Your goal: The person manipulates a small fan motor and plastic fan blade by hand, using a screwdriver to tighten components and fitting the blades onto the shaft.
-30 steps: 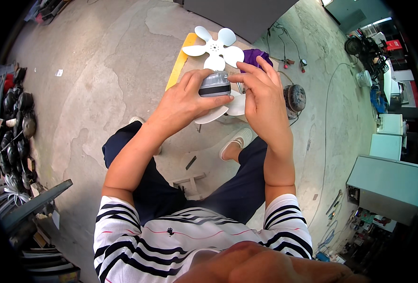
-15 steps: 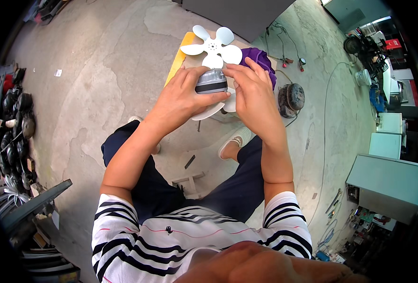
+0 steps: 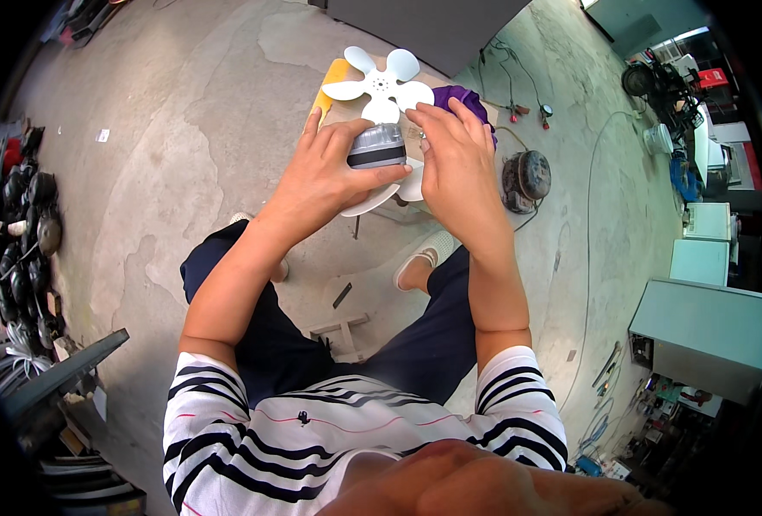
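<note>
Head: motor [image 3: 378, 144], long axis crosswise

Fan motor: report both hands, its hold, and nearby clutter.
Left hand gripping gray, black-banded fan motor. Right hand alongside, fingers bent, contents unclear. White five-bladed fan close beyond; purple cloth partly behind right hand.

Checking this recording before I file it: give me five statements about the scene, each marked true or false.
1. The left hand grips a grey motor housing. True.
2. The housing's band is white. False: it is black.
3. The right hand is flat on the floor. False: it is raised beside the housing.
4. A white five-bladed fan lies beyond the housing. True.
5. Purple cloth lies right of that fan. True.
</note>
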A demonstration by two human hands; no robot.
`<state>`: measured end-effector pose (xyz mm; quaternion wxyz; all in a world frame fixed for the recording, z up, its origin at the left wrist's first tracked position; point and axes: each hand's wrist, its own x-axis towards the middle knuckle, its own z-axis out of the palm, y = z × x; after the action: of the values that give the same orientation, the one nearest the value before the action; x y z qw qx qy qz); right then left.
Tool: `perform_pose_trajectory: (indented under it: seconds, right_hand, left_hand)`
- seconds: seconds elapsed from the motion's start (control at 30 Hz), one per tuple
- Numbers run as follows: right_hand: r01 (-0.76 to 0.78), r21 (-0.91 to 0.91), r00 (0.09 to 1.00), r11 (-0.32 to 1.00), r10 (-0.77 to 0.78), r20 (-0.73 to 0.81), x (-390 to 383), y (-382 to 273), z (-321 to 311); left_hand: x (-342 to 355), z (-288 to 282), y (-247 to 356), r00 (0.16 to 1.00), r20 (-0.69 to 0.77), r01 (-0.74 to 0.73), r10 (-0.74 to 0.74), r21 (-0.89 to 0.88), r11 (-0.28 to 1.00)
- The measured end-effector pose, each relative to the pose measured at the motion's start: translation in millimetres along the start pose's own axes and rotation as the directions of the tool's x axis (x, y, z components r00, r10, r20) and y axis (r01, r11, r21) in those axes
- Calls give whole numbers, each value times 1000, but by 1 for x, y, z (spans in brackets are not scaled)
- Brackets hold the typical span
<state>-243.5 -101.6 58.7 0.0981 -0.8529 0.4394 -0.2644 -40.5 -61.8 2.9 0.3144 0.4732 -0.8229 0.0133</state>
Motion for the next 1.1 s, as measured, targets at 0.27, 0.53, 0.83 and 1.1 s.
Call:
perform_pose_trajectory:
  seconds: [0.27,0.53,0.83,1.1]
  right_hand:
    - [-9,-127,995,992,-4,-96,-1,-10,-8]
    - [38,-18,999,999,-37,23,2,-1,-14]
    - [7,2,999,1000,-7,-36,0,-2,-8]
    - [17,-76,999,997,-20,-41,1,-2,-3]
  left_hand:
    - [3,-4,2,1000,16,14,-13,-15,1000]
    - [3,-3,1,1000,-6,11,-11,-32,999]
    - [2,-3,0,1000,16,8,-7,-22,1000]
    - [3,-5,1,1000,15,16,-16,-18,1000]
